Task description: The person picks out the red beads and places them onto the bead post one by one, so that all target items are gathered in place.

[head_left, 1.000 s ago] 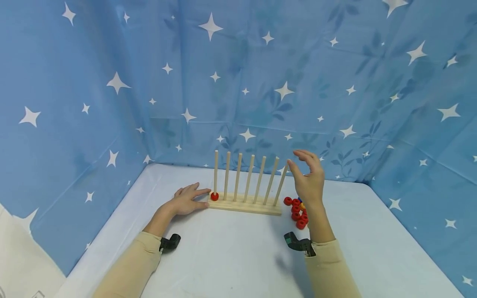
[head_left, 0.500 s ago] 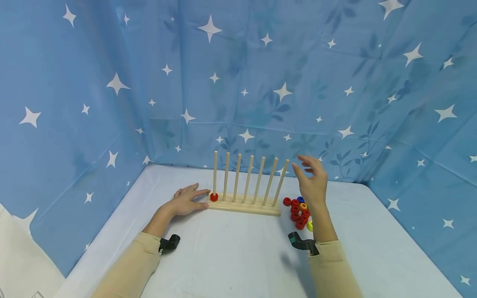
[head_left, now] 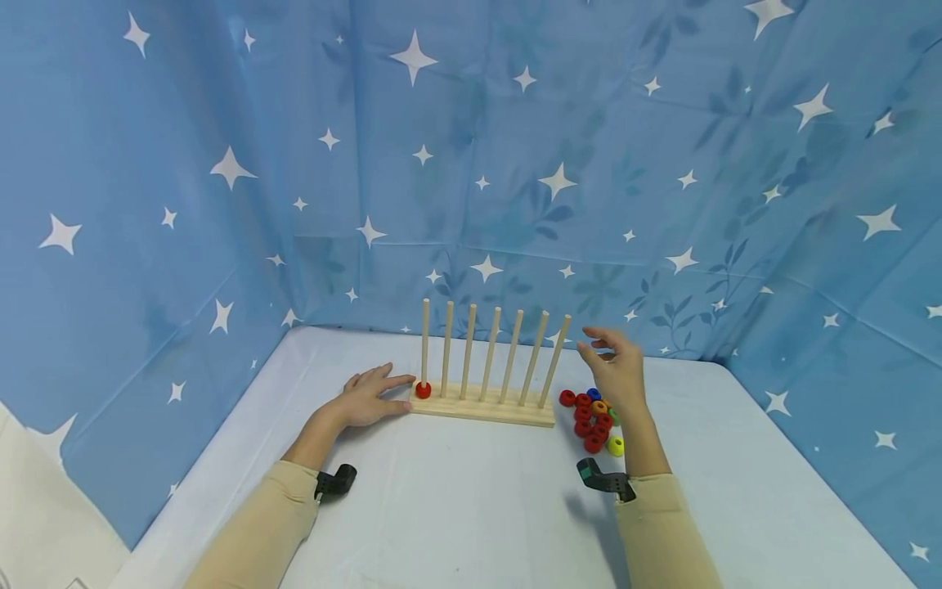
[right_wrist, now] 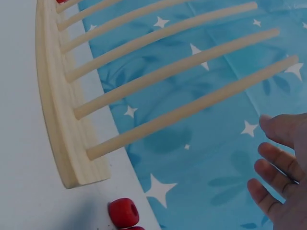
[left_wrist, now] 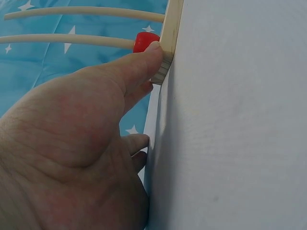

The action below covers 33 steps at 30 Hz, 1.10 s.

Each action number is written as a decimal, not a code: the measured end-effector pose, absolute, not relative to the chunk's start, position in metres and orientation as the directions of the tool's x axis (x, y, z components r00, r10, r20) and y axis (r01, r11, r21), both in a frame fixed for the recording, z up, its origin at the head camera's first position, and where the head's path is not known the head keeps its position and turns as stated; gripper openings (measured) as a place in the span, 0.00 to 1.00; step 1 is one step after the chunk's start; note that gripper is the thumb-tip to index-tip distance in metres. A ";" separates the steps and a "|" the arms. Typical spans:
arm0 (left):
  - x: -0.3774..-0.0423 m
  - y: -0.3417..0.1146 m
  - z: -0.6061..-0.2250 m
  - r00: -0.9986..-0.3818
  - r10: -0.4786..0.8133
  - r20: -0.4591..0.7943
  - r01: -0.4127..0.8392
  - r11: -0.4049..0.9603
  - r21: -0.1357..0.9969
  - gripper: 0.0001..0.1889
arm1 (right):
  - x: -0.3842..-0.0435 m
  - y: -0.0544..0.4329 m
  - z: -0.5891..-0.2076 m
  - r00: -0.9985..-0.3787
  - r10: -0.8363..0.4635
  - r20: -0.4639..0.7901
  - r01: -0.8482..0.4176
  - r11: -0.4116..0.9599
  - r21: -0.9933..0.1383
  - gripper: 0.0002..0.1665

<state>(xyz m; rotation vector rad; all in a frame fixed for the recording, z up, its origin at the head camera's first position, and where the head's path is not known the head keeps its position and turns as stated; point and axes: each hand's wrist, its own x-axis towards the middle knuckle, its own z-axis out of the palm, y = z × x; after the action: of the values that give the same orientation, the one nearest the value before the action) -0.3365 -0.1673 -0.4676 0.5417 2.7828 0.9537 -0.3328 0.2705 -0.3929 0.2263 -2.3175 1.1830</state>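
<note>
A wooden peg rack with a row of several upright pegs stands on the table. One red bead sits low on its leftmost peg. At the rack's left end, my left hand holds the base between thumb and index finger, the other fingers spread on the table. In the left wrist view, the thumb touches the base end close to the red bead. My right hand hovers right of the last peg, above the loose beads. Its fingers are loosely bent, and nothing shows between them in the right wrist view.
Red, blue, orange and green beads lie clustered right of the rack, with a yellow bead at the front. Some are partly behind my right wrist. The white table meets a blue star-patterned curtain at the back and sides.
My right hand has moved away from the last peg's top, slightly right and down, uncovering the yellow and green beads. The left hand and rack stay in place.
</note>
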 end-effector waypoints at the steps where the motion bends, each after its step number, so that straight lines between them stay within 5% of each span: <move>1: -0.336 -0.167 -0.468 -0.924 0.382 -0.024 0.287 0.733 0.617 0.35 | -0.333 0.271 -0.395 -0.856 0.079 0.511 -0.365 0.608 -0.705 0.20; 33: -0.338 -0.168 -0.469 -0.922 0.385 -0.024 0.291 0.733 0.615 0.34 | -0.346 0.279 -0.434 -0.973 -0.065 0.221 -0.194 0.745 -0.639 0.26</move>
<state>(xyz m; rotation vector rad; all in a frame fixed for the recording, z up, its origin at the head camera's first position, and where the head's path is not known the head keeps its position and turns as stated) -0.3376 -0.1684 -0.4691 0.5463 2.7838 0.9495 -0.3465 0.2790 -0.4342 0.2070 -2.7594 1.0406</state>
